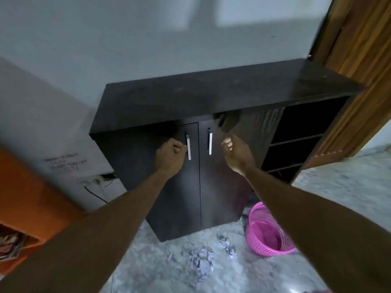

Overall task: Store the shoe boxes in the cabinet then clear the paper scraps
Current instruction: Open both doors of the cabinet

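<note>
A dark cabinet (211, 92) stands against the wall with both front doors closed. My left hand (170, 154) is curled into a fist at the left silver door handle (188, 154), fingers against it. My right hand (234, 152) hovers just right of the right silver door handle (210, 144), fingers loosely curled, holding nothing and not touching the handle. Several crumpled grey paper scraps (201, 264) lie on the floor in front of the cabinet. No shoe boxes are in view.
A pink plastic basket (257, 240) sits on the floor at the cabinet's right foot, partly behind my right forearm. Open dark shelves (300, 142) form the cabinet's right section. A wooden door frame (357, 60) stands to the right, orange furniture (25, 197) to the left.
</note>
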